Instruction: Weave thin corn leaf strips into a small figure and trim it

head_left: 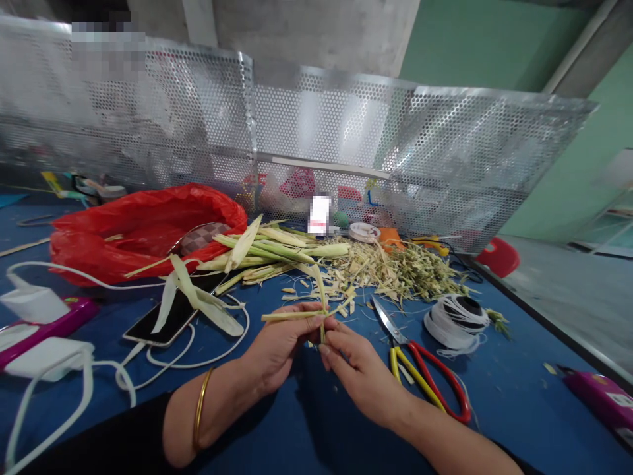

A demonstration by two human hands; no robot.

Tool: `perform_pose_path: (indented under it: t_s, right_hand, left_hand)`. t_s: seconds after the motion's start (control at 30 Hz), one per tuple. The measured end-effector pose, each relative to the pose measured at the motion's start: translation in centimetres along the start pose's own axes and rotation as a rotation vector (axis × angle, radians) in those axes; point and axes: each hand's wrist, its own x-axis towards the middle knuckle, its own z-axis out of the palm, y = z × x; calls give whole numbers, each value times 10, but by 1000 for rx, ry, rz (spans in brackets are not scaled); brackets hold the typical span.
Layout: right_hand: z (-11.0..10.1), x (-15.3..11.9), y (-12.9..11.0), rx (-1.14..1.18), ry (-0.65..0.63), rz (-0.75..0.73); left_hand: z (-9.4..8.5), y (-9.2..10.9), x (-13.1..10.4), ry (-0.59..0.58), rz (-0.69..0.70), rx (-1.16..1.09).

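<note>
Pale green plant strips (320,285), like corn husk, cross each other between my two hands above the blue table. My left hand (277,346) pinches them at the crossing, with one strip sticking out to the left and another standing upright. From the right, my right hand (353,359) grips the lower end of the strips with thumb and fingertips. Scissors (420,363) with red and yellow handles lie with parted blades just right of my right hand. Beyond my hands lies a heap of long green husks (277,251), beside a pile of clippings and sprigs (395,267).
A red plastic bag (99,231) sits at the left, near a phone (163,313) with white cables and a purple power strip (49,323). A spool of white cord (457,323) lies at the right. A perforated metal screen (321,125) lines the table's back.
</note>
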Motion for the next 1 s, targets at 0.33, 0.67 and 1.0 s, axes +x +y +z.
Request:
perform_pose_path:
  t_s: [0.33,0.67,1.0]
  right_hand:
    - [1,-1,0,-232,33,-40]
    - [-21,4,2,-476,330,-24]
    - [-6,-2,1,-513,185,-53]
  left_hand:
    - [-2,1,1,-85,-51,24]
    - [-4,11,2,-177,-11,135]
    - [-1,4,0,-135,56,373]
